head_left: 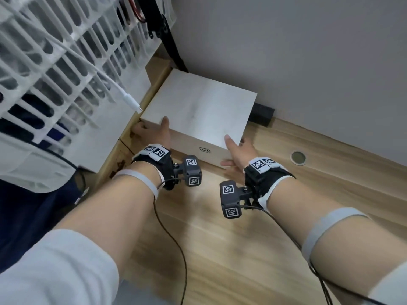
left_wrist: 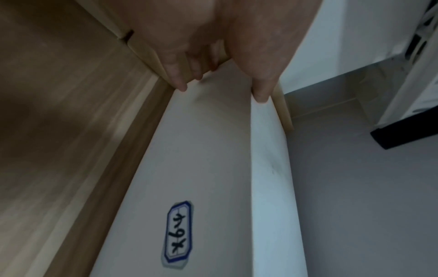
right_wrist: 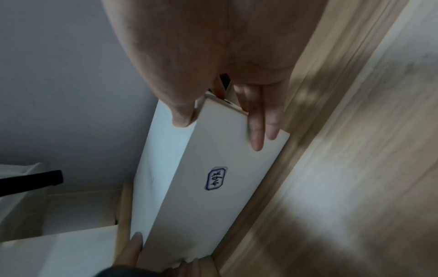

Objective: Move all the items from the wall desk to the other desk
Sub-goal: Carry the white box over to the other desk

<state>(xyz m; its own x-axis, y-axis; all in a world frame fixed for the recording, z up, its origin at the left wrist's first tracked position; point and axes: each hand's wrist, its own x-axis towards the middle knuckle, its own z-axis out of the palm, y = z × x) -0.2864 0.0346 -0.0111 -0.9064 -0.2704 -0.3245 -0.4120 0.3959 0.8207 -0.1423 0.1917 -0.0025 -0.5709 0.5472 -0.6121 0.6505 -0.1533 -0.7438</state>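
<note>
Your left hand (head_left: 157,134) grips the near left corner of the white box (head_left: 198,106): thumb flat on the lid, fingers curled around the side. Your right hand (head_left: 239,150) grips the near right corner in the same way, with the thumb on top and the fingers (right_wrist: 257,129) wrapped over the front face and lower edge. The box sits on the wooden desk (head_left: 286,183), in the corner, with its far edge close to the grey wall (head_left: 286,51). A small blue-bordered label (left_wrist: 178,232) with handwriting is fixed to the box's front face, between your two hands. A black block (head_left: 262,114) lies against the wall, just beside the box's far right corner. A white slatted basket (head_left: 55,62) stands to your left, and a white cable plug (head_left: 130,101) hangs in front of it, near the box's left edge. A round grommet (head_left: 298,158) is set in the desktop to the right of your right hand.
</note>
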